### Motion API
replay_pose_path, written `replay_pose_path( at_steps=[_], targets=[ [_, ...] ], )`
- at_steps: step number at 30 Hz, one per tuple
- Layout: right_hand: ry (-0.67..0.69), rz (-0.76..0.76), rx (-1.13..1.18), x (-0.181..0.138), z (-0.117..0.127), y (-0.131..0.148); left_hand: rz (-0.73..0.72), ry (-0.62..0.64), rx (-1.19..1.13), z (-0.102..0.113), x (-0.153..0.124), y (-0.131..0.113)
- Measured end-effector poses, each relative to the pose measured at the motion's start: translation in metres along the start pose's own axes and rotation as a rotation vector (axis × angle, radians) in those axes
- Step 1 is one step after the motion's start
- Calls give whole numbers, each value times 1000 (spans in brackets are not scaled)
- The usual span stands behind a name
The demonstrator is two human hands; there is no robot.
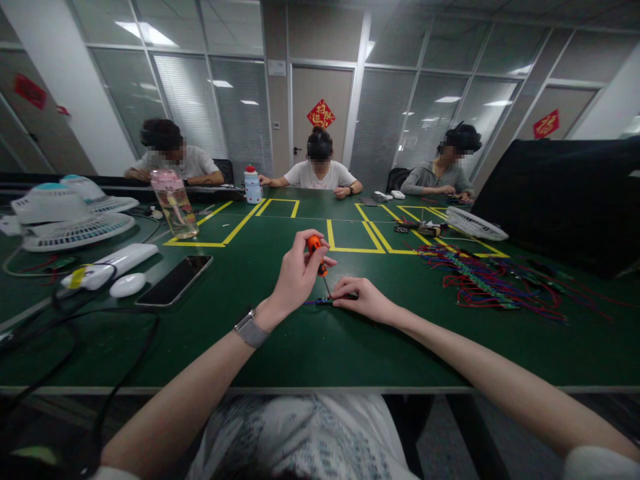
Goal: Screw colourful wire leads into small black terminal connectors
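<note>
1. As the left hand works at centre, its fingers are curled tight round the orange screwdriver, shaft slanting down to the small dark board.
2. Over to the right hand: fingers drawn close together, pinched on the board's right end, low against the green counter.
3. Room on the near side, and it's generous: a broad green strip runs from the hands down to the front edge.
4. Leftward, the black phone lies well apart from the wrist, with the white mouse-shaped piece just beside it.
5. Rightward, more green before the heap of wired boards, red and blue leads sprawling outward.
6. Straight ahead, yellow tape marks boxes beyond the hands, and three people sit along the far side.
7. Now the tricky part: the driver's tip is too small to read, so contact with a screw can't be told.
8. The right fingers cover part of the board; the dark bulk at right runs out of frame, its nature unclear.
</note>
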State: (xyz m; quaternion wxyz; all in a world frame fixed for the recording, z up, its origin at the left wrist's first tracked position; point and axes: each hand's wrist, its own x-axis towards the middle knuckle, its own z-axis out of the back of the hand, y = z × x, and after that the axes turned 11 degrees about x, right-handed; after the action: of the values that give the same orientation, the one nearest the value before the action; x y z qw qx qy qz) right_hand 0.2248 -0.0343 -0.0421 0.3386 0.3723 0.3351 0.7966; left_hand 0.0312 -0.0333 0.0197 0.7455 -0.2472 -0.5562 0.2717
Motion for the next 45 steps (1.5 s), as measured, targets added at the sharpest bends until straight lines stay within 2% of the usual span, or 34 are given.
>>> replay_pose_path(
  at_steps=[22, 31, 38, 45],
  targets=[
    [12, 5, 22, 1, 1, 2, -37, 36, 26, -1, -1, -1],
    [25, 45, -72, 1, 0, 4, -117, 38, 91, -4, 0, -3],
    [62, 113, -200, 0, 1, 8, -266, 45, 238, -5, 1, -7],
    [7, 56, -108, 0, -1, 7, -287, 125, 363, 4, 9, -11]
  ],
)
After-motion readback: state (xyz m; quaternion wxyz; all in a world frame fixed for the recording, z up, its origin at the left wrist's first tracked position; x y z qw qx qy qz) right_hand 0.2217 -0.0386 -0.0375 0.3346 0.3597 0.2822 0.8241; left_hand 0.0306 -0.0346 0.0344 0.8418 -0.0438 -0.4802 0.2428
